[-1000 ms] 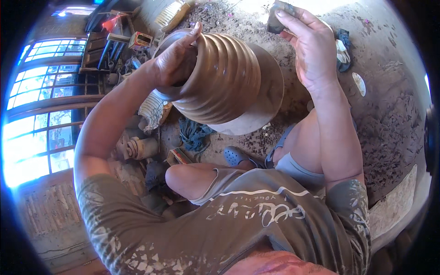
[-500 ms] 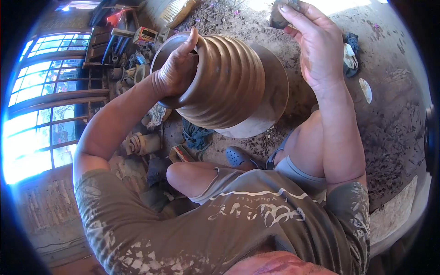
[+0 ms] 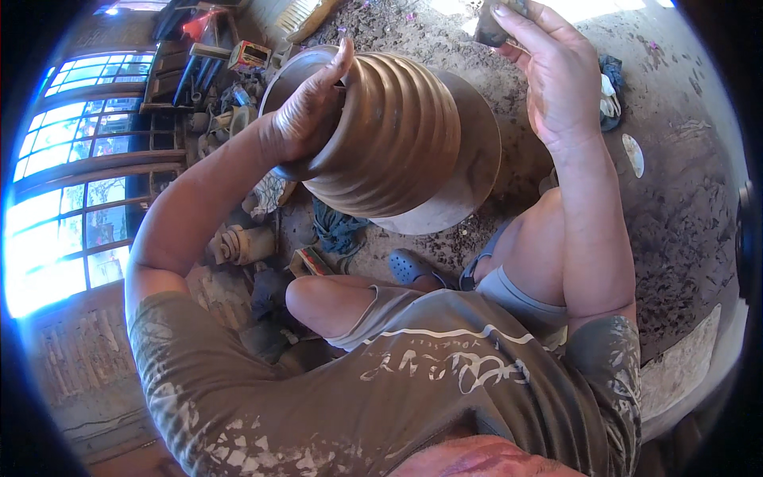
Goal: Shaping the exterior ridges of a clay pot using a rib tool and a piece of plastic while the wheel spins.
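A large brown ribbed clay pot [image 3: 397, 139] sits on a round wheel disc [image 3: 477, 171], its mouth toward the left. My left hand [image 3: 310, 115] grips that mouth, thumb up on the rim and fingers out of sight inside the pot. Up at the right, apart from the pot, my right hand [image 3: 560, 95] holds a small dark flat piece [image 3: 494, 24] between thumb and fingers; what it is made of I cannot tell.
Wooden racks with tools [image 3: 199, 75], a small printed box [image 3: 249, 57] and assorted containers [image 3: 242, 242] crowd the left beside a barred window [image 3: 71, 199]. A dark teal cloth [image 3: 334, 226] lies below the pot. Clay scraps [image 3: 679, 238] litter the floor around my legs.
Over the last second my right hand has shifted rightward with the dark piece. My left hand stays on the rim; it and the pot have moved slightly right, then a little upward in view.
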Motion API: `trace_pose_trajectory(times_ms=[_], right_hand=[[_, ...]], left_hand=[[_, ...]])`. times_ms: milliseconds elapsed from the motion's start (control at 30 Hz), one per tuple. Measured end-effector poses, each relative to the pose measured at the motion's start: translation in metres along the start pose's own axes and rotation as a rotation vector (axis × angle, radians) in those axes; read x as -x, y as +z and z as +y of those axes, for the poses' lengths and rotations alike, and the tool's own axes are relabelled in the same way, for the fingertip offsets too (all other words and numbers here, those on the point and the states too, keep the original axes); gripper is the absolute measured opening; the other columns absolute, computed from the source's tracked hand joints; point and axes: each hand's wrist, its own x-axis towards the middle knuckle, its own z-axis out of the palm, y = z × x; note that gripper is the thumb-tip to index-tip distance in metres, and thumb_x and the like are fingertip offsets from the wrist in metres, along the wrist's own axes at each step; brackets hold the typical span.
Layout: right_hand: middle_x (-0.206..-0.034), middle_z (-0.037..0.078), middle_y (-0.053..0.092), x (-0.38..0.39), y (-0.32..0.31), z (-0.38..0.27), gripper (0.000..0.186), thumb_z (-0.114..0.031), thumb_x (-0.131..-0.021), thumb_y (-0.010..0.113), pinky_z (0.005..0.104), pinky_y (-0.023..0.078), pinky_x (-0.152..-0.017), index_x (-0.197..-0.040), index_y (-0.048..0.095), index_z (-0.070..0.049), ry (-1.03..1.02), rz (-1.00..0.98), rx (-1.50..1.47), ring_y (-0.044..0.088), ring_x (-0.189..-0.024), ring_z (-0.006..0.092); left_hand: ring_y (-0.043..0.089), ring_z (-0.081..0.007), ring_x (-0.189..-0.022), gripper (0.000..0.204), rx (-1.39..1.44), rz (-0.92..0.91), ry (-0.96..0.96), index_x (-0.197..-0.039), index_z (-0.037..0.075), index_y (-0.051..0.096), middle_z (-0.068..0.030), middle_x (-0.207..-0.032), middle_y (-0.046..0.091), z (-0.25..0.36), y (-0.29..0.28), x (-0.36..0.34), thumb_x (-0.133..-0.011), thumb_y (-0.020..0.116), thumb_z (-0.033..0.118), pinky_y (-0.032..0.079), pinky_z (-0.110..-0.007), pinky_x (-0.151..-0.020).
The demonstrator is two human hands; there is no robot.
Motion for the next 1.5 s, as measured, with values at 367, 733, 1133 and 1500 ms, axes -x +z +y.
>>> trace_pose_trajectory(times_ms=[367, 733, 1133, 1500], right_hand=[[-0.111, 0.013, 0.077, -0.008, -0.006, 0.081, 0.024, -0.015, -0.096, 0.068, 0.0332, 0.058, -0.089, -0.118, 0.077, -0.011, -0.296, -0.242, 1.051, 0.076, -0.098, 0.0212], [-0.097, 0.015, 0.073, 0.03, 0.005, 0.087, 0.023, -0.007, -0.09, 0.063, 0.0413, 0.055, -0.085, -0.107, 0.078, -0.006, -0.467, -0.39, 1.097, 0.07, -0.094, 0.0331], [-0.097, 0.007, 0.074, 0.106, 0.015, 0.068, 0.02, -0.01, -0.09, 0.073, 0.0297, 0.053, -0.075, -0.108, 0.077, -0.001, -0.403, -0.232, 0.9, 0.067, -0.085, 0.0158], [-0.108, 0.011, 0.074, 0.054, 0.008, 0.057, 0.028, -0.007, -0.095, 0.071, 0.0269, 0.052, -0.085, -0.119, 0.069, 0.007, 0.16, -0.102, 0.394, 0.067, -0.094, 0.0116]], left_hand=[[0.049, -0.0319, -0.138, 0.112, -0.051, 0.042, 0.051, -0.147, -0.004, 0.049, -0.0218, -0.149, 0.052, -0.004, -0.016, -0.003, -0.084, 0.047, 0.089, 0.035, -0.049, -0.12], [0.065, -0.0276, -0.114, 0.104, -0.048, -0.029, 0.06, -0.118, -0.002, 0.068, -0.0184, -0.119, 0.072, -0.01, -0.034, -0.013, -0.082, 0.044, 0.093, 0.046, -0.042, -0.107], [0.056, -0.0322, -0.129, 0.109, -0.116, -0.055, 0.082, -0.135, -0.003, 0.06, -0.023, -0.139, 0.061, -0.011, -0.043, -0.015, -0.085, 0.04, 0.092, 0.041, -0.049, -0.114], [0.065, -0.0299, -0.117, 0.111, -0.299, -0.165, 0.006, -0.127, -0.005, 0.064, -0.0252, -0.124, 0.069, -0.01, -0.052, -0.021, -0.086, 0.031, 0.093, 0.051, -0.045, -0.103]])
